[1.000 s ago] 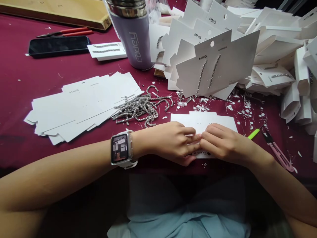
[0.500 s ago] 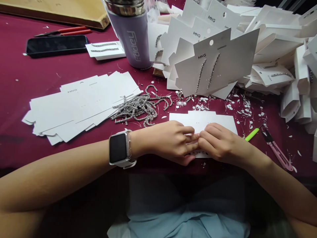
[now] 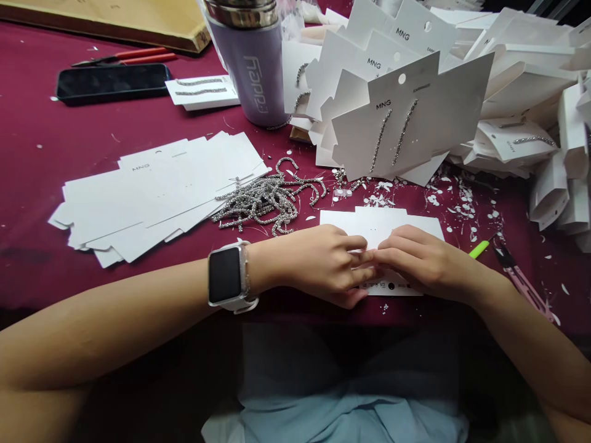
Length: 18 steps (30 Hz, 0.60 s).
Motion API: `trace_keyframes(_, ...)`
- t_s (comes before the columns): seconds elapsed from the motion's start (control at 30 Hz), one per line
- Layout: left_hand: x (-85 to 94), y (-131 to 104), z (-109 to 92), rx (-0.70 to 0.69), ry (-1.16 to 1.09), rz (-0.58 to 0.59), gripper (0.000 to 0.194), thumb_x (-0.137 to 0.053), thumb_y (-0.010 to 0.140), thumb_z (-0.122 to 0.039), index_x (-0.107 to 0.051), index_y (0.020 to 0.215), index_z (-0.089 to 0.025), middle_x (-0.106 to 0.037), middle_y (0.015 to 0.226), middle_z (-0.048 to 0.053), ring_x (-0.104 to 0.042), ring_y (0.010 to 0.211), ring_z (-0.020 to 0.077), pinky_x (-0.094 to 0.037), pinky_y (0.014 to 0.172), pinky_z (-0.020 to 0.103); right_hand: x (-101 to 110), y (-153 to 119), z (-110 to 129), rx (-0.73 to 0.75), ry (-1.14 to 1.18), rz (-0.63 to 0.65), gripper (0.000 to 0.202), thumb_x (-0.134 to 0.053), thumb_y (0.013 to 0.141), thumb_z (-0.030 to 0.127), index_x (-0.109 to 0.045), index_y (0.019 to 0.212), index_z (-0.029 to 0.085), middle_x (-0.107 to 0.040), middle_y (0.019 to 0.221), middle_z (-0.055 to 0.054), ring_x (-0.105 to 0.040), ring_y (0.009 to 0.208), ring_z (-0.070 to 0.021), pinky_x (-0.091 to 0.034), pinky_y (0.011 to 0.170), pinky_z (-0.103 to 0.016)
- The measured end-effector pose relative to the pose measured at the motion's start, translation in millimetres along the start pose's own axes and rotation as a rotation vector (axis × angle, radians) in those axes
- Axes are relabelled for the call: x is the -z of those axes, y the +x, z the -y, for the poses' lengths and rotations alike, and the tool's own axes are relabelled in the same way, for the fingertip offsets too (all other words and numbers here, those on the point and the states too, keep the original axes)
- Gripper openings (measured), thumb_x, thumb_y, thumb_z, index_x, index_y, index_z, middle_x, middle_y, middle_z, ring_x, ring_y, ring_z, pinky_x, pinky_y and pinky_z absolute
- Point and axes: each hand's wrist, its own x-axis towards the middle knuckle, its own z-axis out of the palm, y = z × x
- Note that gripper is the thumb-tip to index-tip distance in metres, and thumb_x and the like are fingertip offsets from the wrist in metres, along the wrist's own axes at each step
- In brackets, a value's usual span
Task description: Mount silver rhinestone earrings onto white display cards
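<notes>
A white card (image 3: 381, 223) lies flat near the table's front edge, under both hands. My left hand (image 3: 330, 261), with a watch on the wrist, rests on its left part, fingers apart and pointing right. My right hand (image 3: 415, 258) is on the card's right part, its fingertips meeting those of my left hand; its fingers are pressed together, and whatever may be under them is hidden. Behind my left wrist lies a tangle of silver chains (image 3: 263, 200). A stack of flat white cards (image 3: 152, 197) is to the left.
Finished-looking cards with chains (image 3: 406, 123) stand behind the hands. A purple tumbler (image 3: 258, 74), a phone (image 3: 113, 83) and red-handled pliers (image 3: 143, 55) are at the back left. A green tool (image 3: 479, 249) and pink snips (image 3: 526, 283) lie right, among white scraps.
My right hand's fingers have straightened somewhat and lie flatter on the card, uncovering more print at its lower edge. The whole view has shifted slightly.
</notes>
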Motion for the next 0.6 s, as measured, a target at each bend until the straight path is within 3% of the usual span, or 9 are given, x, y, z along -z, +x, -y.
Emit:
trace_keyframes(0.3,0.3,0.2,0.2,-0.009,-0.017,-0.003,0.028,-0.043,0.085,-0.030,-0.065,0.095,-0.017,-0.070,0.077,0.004,-0.063,0.074,0.0160,-0.052,0.053,0.025,-3.9,-3.6,-4.3,-0.041,0.203,-0.003,0.022,-0.043,0.088,0.013,-0.053,0.107,0.010,-0.059,0.085,-0.008,-0.047,0.080,-0.0142,-0.047,0.072,-0.026)
trace_keyframes(0.6,0.0,-0.6,0.4,-0.007,-0.019,0.035,0.030,-0.039,0.087,-0.030,-0.064,0.095,-0.016,-0.070,0.079,0.006,-0.063,0.076,0.0161,-0.053,0.056,0.025,0.8,3.4,1.3,0.090,-0.161,-0.048,0.014,-0.043,0.086,0.010,-0.056,0.088,0.007,-0.062,0.077,-0.009,-0.051,0.074,-0.0171,-0.047,0.069,-0.031)
